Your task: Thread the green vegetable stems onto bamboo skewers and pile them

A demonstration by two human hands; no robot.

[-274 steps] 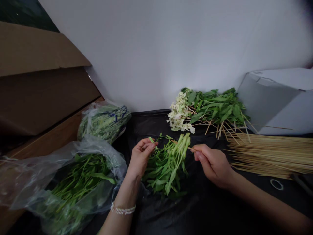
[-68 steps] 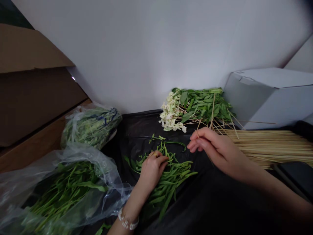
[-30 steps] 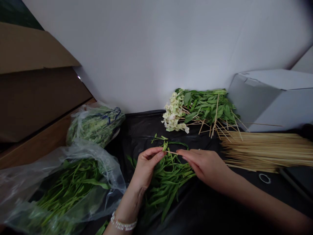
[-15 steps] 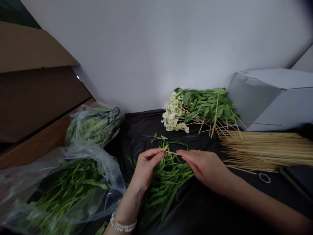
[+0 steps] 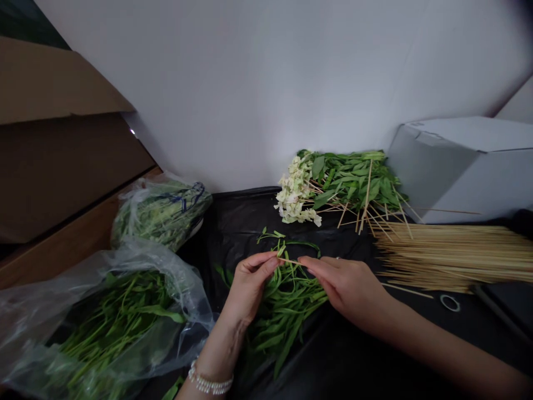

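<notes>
My left hand is closed, thumb and forefinger pinching a short green stem piece. Between my two hands runs a thin bamboo skewer, its left tip at the left fingertips, where I cannot tell whether it is inside the stem. My right hand grips this skewer with thumb and fingers, and a thin stick in line with it shows beyond the wrist. Below the hands lies a pile of leafy green stems. A few cut stem pieces rest just behind the left fingertips.
Clear plastic bags of greens stand left, near a cardboard box. White flowers and leafy bunches with skewers lie at the back. Right are a skewer pile, a ring and a white box.
My right hand has shifted slightly left toward my left hand, and the skewer's far end has moved left with it. The left hand keeps its pinch in nearly the same place.
</notes>
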